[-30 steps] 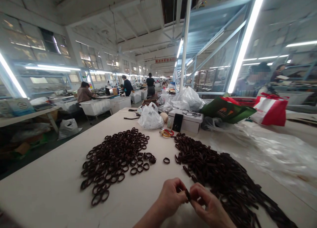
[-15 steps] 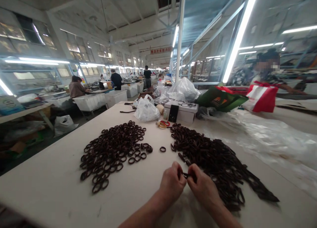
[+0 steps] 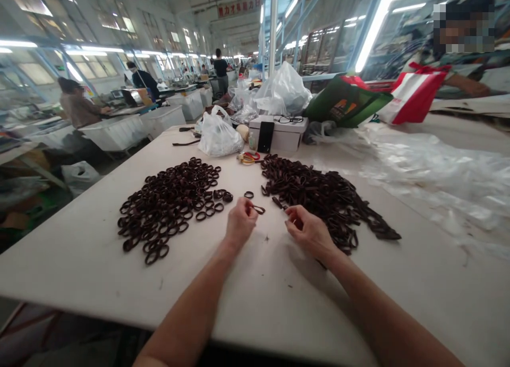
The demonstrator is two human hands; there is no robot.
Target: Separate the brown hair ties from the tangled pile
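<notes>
My left hand is closed in a pinch on a small dark brown ring just above the white table. My right hand hovers a short way to the right with fingers curled, next to a heap of flat dark brown bands; whether it holds one is hidden. A spread of opened brown rings lies to the left of my left hand. One loose ring lies between the two heaps.
At the table's far end stand a white box with a black phone leaning on it, scissors, white plastic bags, a green bag and a red bag. Clear plastic sheet covers the right side. Other people work at distant tables.
My hands have separated; the left one moved left toward the ring pile with a ring. The camera has tilted down, so both forearms show.
</notes>
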